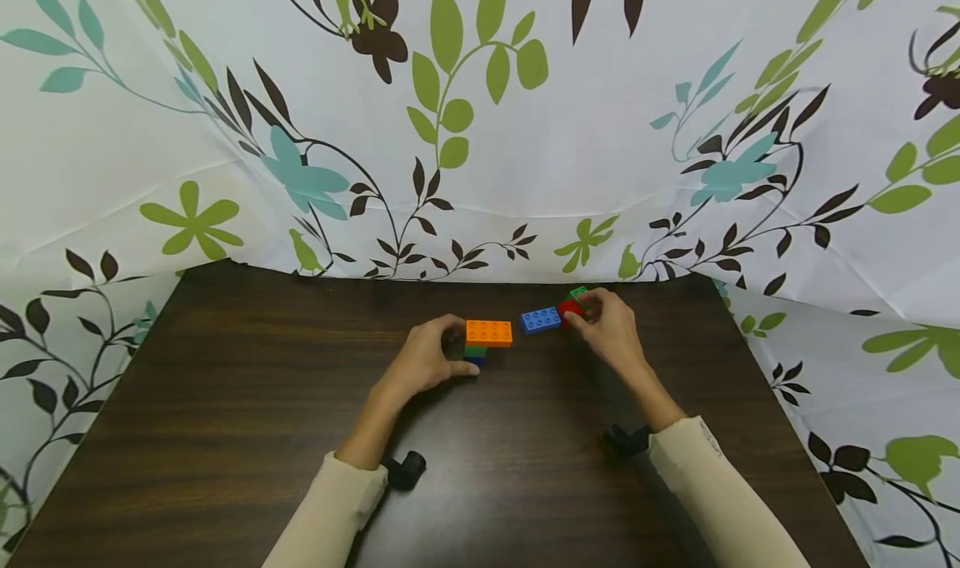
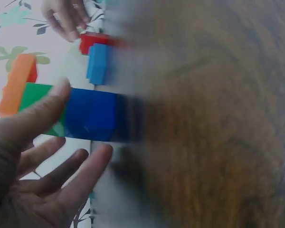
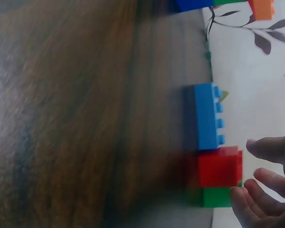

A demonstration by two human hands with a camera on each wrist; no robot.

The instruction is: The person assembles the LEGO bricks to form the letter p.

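My left hand (image 1: 423, 356) is beside a stack made of an orange brick (image 1: 489, 333) on a green brick (image 2: 35, 97) on a dark blue brick (image 2: 91, 114). In the left wrist view its thumb overlaps the stack's front, while the visible fingers are extended and apart from it. Off to the right, a light blue brick (image 3: 207, 116) lies against a red brick (image 3: 219, 168), with another green brick (image 3: 216, 197) beyond. My right hand (image 1: 611, 331) hovers round the red and green bricks, thumb and fingers spread. Fingertip contact with the green brick is unclear.
The bricks stand near the far edge of a dark wooden table (image 1: 262, 435). A white cloth (image 1: 600, 118) with leaf patterns hangs behind and around it. Black wrist devices (image 1: 405, 471) are worn under both sleeves.
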